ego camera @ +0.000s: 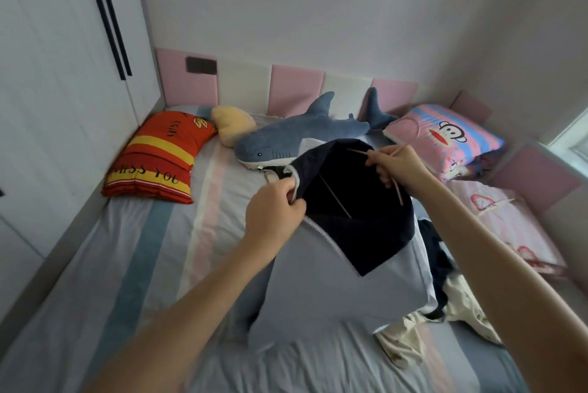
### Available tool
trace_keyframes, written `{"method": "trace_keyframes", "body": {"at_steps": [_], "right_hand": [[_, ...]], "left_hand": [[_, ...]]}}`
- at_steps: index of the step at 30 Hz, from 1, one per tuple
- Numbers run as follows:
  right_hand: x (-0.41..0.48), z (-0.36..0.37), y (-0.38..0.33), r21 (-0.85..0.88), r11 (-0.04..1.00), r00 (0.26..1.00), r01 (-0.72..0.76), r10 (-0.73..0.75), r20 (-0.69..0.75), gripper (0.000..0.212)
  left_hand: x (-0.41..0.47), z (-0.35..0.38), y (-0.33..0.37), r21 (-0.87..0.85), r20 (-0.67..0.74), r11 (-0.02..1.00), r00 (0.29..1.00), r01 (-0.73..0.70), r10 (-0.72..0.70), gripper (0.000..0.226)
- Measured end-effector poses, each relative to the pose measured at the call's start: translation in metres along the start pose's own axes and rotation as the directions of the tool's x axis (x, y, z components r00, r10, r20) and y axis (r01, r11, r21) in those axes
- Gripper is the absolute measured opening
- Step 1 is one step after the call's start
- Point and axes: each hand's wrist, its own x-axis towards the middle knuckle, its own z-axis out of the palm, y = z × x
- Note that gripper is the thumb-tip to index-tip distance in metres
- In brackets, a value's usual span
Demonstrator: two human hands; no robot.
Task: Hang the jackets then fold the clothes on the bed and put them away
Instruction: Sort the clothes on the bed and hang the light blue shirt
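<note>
Over the bed (143, 249), jacket (318, 281) and hanger (398, 194).

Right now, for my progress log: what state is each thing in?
jacket: unzipped, held up open.
hanger: partly inside the jacket, gripped by right hand.
left hand: grips the jacket's front edge.
clothes pile: crumpled, unfolded.
wardrobe: doors shut.

1. A home bedroom: a bed (143, 249) with a striped sheet fills the room.
2. A red pillow (156, 160), a pink cartoon pillow (445, 138) and a plush shark (286, 138) lie on it.
3. Padded pink-and-white panels (297, 87) line the walls; what looks like a wardrobe (47, 74) stands on the left.
</note>
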Motion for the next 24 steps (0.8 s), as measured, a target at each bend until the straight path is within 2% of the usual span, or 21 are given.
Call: {"method": "trace_keyframes", "body": {"at_steps": [2, 4, 5, 6, 7, 8, 11, 14, 16, 17, 19, 21, 23, 24], "right_hand": [[-0.001, 0.005, -0.014, 0.021, 0.998, 0.999, 0.052, -0.052, -0.006, 0.029], [0.002, 0.012, -0.024, 0.048, 0.994, 0.995, 0.094, -0.096, 0.034, 0.028], [0.004, 0.014, -0.026, 0.023, 0.995, 0.994, 0.1, -0.101, 0.049, 0.028], [0.007, 0.016, -0.028, -0.039, 0.995, 0.994, 0.095, -0.092, 0.06, 0.029], [0.009, 0.016, -0.03, -0.116, 0.99, 0.995, 0.078, -0.07, 0.069, 0.029], [0.01, 0.017, -0.032, -0.18, 0.981, 0.995, 0.064, -0.05, 0.085, 0.028], [0.007, 0.026, -0.045, -0.185, 0.977, 0.985, 0.106, -0.078, 0.152, 0.027], [0.006, 0.041, -0.08, -0.136, 0.971, 0.947, 0.198, -0.154, 0.281, 0.028], [0.012, 0.052, -0.104, -0.081, 0.965, 0.919, 0.25, -0.21, 0.334, 0.027], [0.014, 0.051, -0.11, -0.066, 0.961, 0.916, 0.267, -0.232, 0.327, 0.027], [0.026, 0.064, -0.132, -0.043, 0.95, 0.905, 0.31, -0.281, 0.319, 0.026], [0.035, 0.072, -0.152, -0.015, 0.938, 0.889, 0.348, -0.324, 0.323, 0.025], [0.045, 0.081, -0.175, 0.035, 0.93, 0.871, 0.365, -0.355, 0.339, 0.025], [0.048, 0.087, -0.186, 0.051, 0.925, 0.86, 0.376, -0.369, 0.351, 0.025]], "left_hand": [[-0.021, 0.014, -0.022, 0.117, 0.222, 0.993, 0.974, 0.013, -0.038, 0.029], [-0.037, 0.028, -0.049, 0.167, 0.521, 0.982, 0.837, 0.092, -0.167, 0.037], [-0.042, 0.034, -0.061, 0.204, 0.584, 0.973, 0.783, 0.112, -0.213, 0.048], [-0.042, 0.033, -0.072, 0.239, 0.585, 0.964, 0.775, 0.117, -0.24, 0.06], [-0.039, 0.03, -0.081, 0.24, 0.537, 0.962, 0.808, 0.13, -0.243, 0.064], [-0.033, 0.023, -0.089, 0.218, 0.472, 0.965, 0.849, 0.147, -0.236, 0.059], [0.0, -0.011, -0.109, 0.168, 0.223, 0.972, 0.955, 0.162, -0.197, 0.027], [0.039, -0.054, -0.127, 0.079, -0.006, 0.994, 0.997, 0.082, -0.082, 0.062], [0.058, -0.079, -0.14, 0.013, 0.035, 0.994, 0.994, 0.106, -0.106, 0.084], [0.062, -0.082, -0.144, -0.013, 0.094, 0.992, 0.988, 0.123, -0.122, 0.085], [0.061, -0.103, -0.163, -0.116, 0.181, 0.98, 0.974, 0.159, -0.136, 0.065], [0.055, -0.116, -0.181, -0.218, 0.139, 0.959, 0.978, 0.183, -0.155, 0.043], [0.056, -0.137, -0.194, -0.244, 0.063, 0.955, 0.986, 0.168, -0.157, 0.037], [0.06, -0.148, -0.198, -0.258, 0.025, 0.954, 0.988, 0.152, -0.15, 0.045]]}}
